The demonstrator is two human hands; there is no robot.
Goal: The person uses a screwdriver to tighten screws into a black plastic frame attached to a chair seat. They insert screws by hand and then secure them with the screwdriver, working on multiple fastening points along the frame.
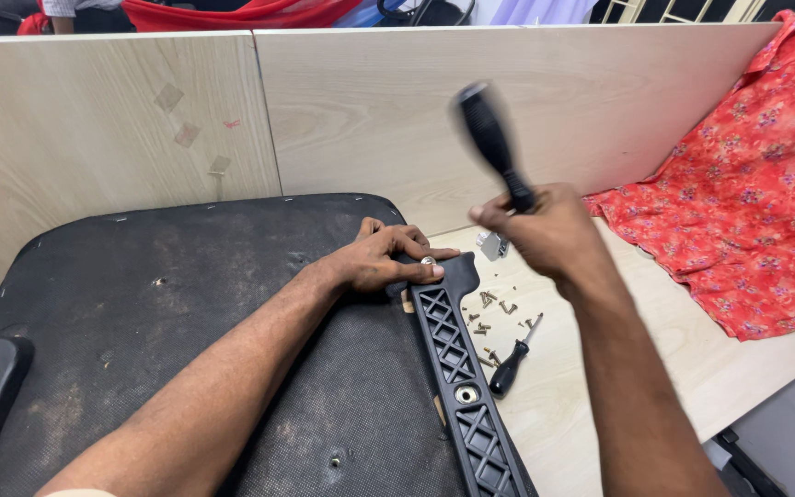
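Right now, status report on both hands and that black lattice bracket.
Left hand pins black lattice plastic bracket onto black fabric panel. Right hand grips blurred black tool handle. Loose screws beside.

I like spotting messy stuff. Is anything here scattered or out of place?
Yes. Loose screws lie scattered on the table beside the black bracket, with a small screwdriver among them. A red flowered cloth is heaped over the desk's corner.

The chair seat underside [186, 304] is matt black woven fabric, dusty and scuffed. The lattice bracket [457, 368] looks like hard black plastic. Loose screws [494, 308] are brassy metal. The desk [581, 377] and partition [370, 110] show pale, smooth wood-grain laminate; the red floral cloth [747, 193] is thin fabric.
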